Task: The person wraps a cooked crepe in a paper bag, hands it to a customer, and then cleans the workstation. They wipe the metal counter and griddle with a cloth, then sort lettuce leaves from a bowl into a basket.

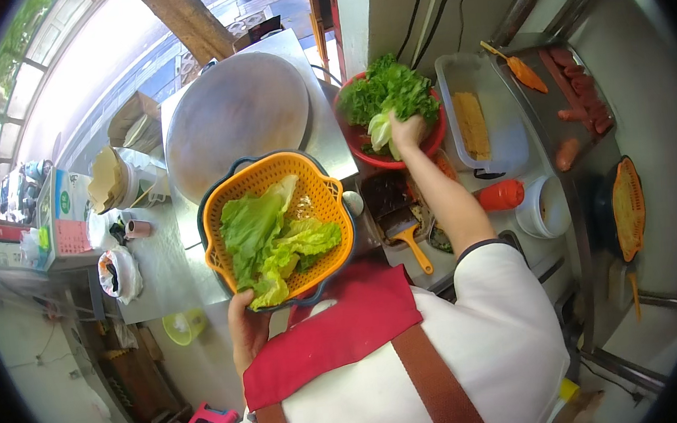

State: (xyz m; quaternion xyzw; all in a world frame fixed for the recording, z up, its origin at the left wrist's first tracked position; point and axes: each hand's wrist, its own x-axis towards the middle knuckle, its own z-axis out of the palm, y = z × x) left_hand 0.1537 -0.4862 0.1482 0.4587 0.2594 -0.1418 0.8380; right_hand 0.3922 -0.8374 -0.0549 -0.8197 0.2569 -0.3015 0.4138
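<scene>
My left hand (250,323) grips the near left rim of an orange slotted basket (308,205), which is nested in a dark blue basin (353,243). Several loose lettuce leaves (256,227) lie inside the basket. Its far part overlaps the near edge of a round griddle plate (241,112). On the right, my right hand (408,131) is closed around the pale stem end of a bunch of green leaf lettuce (391,91). That bunch rests in a red bowl (439,138), whose inside it mostly hides.
Right of the bowl is a clear plastic bin (508,132) with a yellow block of food. Nearer me lie an orange-handled scraper (414,247), a red-capped bottle (501,194) and a white tub (544,207). A metal shelf (545,111) holds sausages. A paper-lined bucket (112,181) stands left.
</scene>
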